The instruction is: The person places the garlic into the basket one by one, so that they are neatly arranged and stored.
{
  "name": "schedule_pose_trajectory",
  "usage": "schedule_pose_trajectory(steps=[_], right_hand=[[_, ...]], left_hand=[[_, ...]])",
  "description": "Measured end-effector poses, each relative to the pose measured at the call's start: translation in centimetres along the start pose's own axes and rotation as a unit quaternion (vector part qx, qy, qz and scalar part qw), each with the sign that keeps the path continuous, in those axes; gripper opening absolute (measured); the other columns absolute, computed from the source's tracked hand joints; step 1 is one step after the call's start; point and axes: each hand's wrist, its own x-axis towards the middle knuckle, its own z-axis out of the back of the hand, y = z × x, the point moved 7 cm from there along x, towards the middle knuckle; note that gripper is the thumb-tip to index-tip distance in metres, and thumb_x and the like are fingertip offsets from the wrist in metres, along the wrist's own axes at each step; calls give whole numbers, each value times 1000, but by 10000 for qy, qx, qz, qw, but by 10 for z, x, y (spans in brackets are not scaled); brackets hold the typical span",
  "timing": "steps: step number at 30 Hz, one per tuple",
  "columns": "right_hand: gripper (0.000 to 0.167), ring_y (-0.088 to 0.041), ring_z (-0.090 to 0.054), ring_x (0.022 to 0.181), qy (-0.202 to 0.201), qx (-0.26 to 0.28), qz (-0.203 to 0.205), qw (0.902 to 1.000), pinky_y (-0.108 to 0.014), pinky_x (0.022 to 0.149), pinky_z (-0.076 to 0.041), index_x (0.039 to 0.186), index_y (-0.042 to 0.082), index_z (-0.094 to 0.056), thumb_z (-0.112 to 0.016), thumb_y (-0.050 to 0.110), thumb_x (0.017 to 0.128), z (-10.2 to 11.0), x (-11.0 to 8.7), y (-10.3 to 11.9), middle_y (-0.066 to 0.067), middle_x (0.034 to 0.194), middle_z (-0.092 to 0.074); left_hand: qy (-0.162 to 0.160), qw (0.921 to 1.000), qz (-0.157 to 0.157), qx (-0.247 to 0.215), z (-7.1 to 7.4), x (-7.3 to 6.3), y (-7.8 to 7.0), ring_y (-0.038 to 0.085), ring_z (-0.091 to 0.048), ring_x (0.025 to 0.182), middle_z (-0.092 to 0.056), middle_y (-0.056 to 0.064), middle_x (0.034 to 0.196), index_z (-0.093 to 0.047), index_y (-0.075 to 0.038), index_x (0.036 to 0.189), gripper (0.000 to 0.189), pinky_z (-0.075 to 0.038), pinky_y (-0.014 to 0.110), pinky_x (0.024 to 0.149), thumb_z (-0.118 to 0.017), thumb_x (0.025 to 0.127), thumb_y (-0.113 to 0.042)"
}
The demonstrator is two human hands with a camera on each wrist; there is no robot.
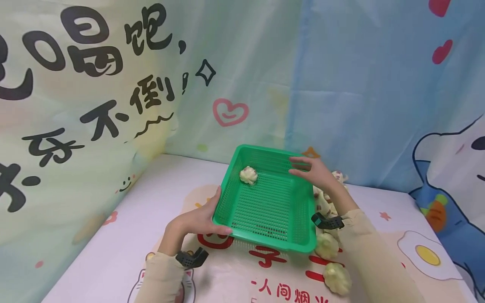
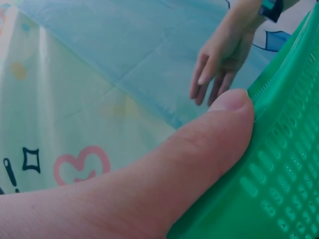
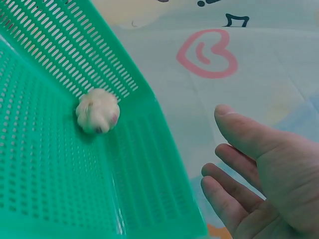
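A green plastic basket (image 1: 265, 202) with slotted walls sits in front of me. One garlic bulb (image 1: 248, 175) lies inside, toward the basket's far left corner; the right wrist view shows that bulb (image 3: 98, 110) near the slotted wall. My left hand (image 1: 201, 216) grips the basket at its near left corner, and its thumb (image 2: 214, 134) lies along the rim in the left wrist view. Over the far right part of the basket in the head view is my right hand (image 1: 312, 171). Its fingers are spread and hold nothing, with a gap to the rim in the right wrist view.
More garlic bulbs lie along the basket's right side, among them one bulb (image 1: 326, 246) by the near right corner and another bulb (image 1: 337, 278) closer to me. The printed tablecloth (image 1: 382, 244) meets a hanging printed curtain (image 1: 352, 97) at the back.
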Motion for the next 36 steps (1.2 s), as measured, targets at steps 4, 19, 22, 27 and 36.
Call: schedule_pose_trajectory(steps=[4,19,22,27,36], right_hand=[[57,-37,-42,132,-74,15,17,10000,-50,101,-41,142,13,-45,-62,36,92,4,-13,-8,-17,146,-42],[58,-36,-45,130,-503,45,29,9987,-49,97,-44,144,13,-42,-59,36,93,13,-49,-31,-16,144,-45],[58,-35,-44,131,-653,-13,-24,9979,-51,96,-45,144,14,-42,-59,37,94,17,-59,-39,-15,144,-46],[57,-34,-46,130,-818,50,-98,9966,-50,93,-46,144,14,-43,-59,36,94,21,-75,-51,-15,143,-47],[54,-33,-46,130,-1001,107,-201,9947,-20,89,-48,142,13,-46,-59,34,94,27,-97,-67,-16,141,-49]], left_hand=[[-16,10000,-69,-17,1,-1,-1,24,-11,146,8,6,160,21,-14,150,123,-25,47,112,-74,79,-45],[26,10000,13,-22,0,-4,-2,27,-4,147,11,7,160,21,-14,150,121,-23,50,113,-73,80,-44],[79,10000,-31,-23,-2,-2,-3,27,-3,147,12,8,160,22,-13,149,121,-22,51,113,-72,80,-45],[132,9999,-68,-55,-3,-1,-2,26,-5,146,13,7,159,24,-15,149,122,-23,49,113,-73,80,-45],[136,9998,78,-130,-1,-3,-3,28,1,147,15,7,159,25,-17,148,121,-21,51,113,-73,81,-40]])
